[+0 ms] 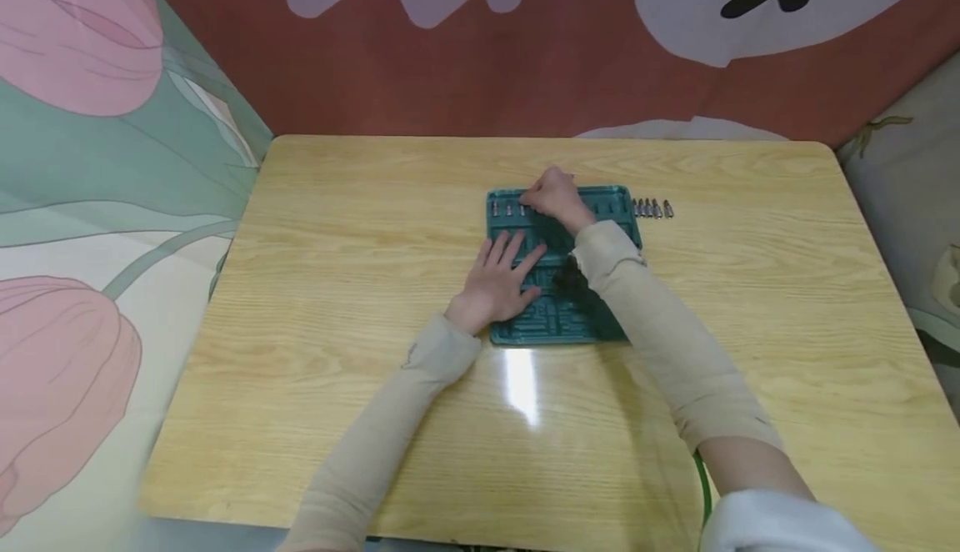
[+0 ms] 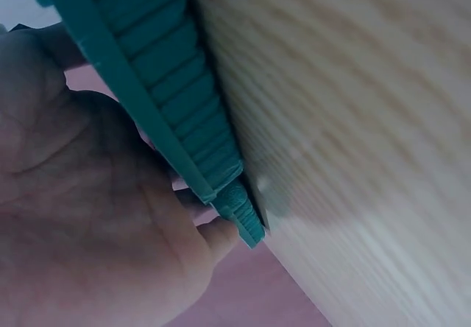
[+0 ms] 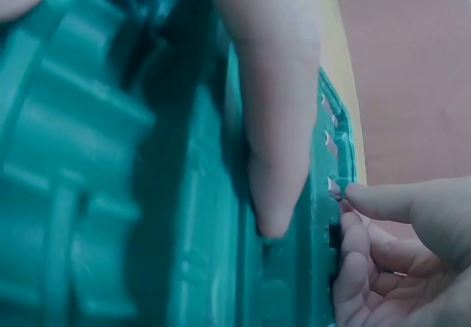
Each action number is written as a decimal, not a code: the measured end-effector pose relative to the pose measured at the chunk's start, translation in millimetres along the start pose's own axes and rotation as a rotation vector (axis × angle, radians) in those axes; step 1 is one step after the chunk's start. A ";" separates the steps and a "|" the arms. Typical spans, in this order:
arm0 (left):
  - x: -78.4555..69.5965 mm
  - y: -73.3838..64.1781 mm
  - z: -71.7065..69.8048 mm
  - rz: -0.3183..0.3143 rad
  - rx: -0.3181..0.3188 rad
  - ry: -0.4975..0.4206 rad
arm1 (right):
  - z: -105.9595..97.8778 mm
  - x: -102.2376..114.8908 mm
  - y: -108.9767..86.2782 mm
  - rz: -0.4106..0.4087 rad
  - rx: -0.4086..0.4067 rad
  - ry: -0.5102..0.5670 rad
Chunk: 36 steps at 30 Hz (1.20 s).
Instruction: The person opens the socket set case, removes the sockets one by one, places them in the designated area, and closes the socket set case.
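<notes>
A green moulded tool tray (image 1: 555, 335) with shaped recesses lies on the table. My left hand (image 1: 491, 289) rests on its left side with the fingers spread; in the left wrist view the palm (image 2: 88, 194) is beside the tray edge (image 2: 140, 113). At the far row of slots, my right hand (image 1: 557, 198) has curled fingers and appears to pinch a small metal bit socket (image 3: 333, 188) at a slot. The right hand's thumb (image 3: 383, 200) touches near it, and the fingers partly hide it. Other bit sockets (image 1: 502, 209) sit in the slots to the left.
Several loose bit sockets (image 1: 652, 208) stand in a row on the wooden table (image 1: 337, 285), just right of the tray. A green cable (image 1: 703, 485) hangs by the right forearm. A red patterned wall covering (image 1: 450, 77) rises behind the table's far edge.
</notes>
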<state>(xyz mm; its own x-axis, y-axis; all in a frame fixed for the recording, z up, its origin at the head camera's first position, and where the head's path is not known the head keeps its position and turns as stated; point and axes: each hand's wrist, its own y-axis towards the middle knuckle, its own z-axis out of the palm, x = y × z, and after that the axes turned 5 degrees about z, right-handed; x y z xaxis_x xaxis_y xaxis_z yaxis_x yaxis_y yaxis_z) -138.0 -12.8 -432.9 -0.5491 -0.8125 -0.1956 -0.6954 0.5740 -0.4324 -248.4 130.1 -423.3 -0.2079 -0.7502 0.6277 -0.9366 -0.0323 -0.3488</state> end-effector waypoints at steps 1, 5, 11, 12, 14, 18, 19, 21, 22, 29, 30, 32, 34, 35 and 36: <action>-0.4 -0.4 0.0 0.001 -0.004 0.005 | 0.7 -0.5 0.0 0.010 0.005 0.009; -2.4 -2.2 -0.8 0.003 -0.019 0.022 | 2.0 -2.5 -1.4 0.040 0.034 0.078; -5.6 -3.8 -1.2 -0.004 -0.023 0.047 | 0.6 -4.4 -5.1 0.049 0.104 0.206; -5.7 -3.8 -0.7 -0.004 -0.022 0.050 | 0.4 -5.0 -5.2 0.050 0.106 0.216; -6.0 -3.6 0.4 0.000 -0.027 0.053 | -0.1 -6.7 -5.0 0.053 0.109 0.240; -6.5 -2.9 2.7 0.009 -0.050 0.049 | -2.6 -10.6 -3.9 0.060 0.126 0.288; -6.8 -2.8 2.9 0.010 -0.055 0.047 | -3.3 -11.5 -3.7 0.062 0.132 0.297; -7.3 -2.7 3.2 0.011 -0.061 0.049 | -4.8 -13.0 -3.6 0.068 0.135 0.320; -7.4 -2.5 3.4 0.012 -0.063 0.051 | -5.3 -13.9 -3.0 0.072 0.136 0.338; -8.5 -2.1 3.1 0.022 -0.065 0.037 | -14.2 -24.1 -3.4 0.055 0.193 0.474; -8.6 -1.9 3.1 0.025 -0.064 0.035 | -16.1 -26.6 -3.2 0.049 0.207 0.492; -8.6 -1.5 2.8 0.031 -0.065 0.029 | -20.4 -31.6 -3.7 0.047 0.234 0.529; -8.1 -1.1 3.6 0.034 -0.065 0.021 | -25.9 -36.7 -5.0 0.060 0.254 0.552; -8.0 -1.3 3.7 0.034 -0.064 0.017 | -29.2 -38.9 -6.6 0.066 0.259 0.567; -8.0 -2.0 3.0 0.035 -0.063 0.013 | -33.6 -41.3 -9.0 0.065 0.261 0.579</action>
<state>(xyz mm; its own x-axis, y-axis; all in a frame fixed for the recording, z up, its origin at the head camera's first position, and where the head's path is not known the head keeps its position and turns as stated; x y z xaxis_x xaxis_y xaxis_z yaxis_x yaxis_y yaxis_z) -130.8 -7.8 -433.2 -0.5792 -0.7909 -0.1978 -0.7035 0.6075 -0.3688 -240.9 183.6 -422.7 -0.4490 -0.2803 0.8485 -0.8327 -0.2131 -0.5110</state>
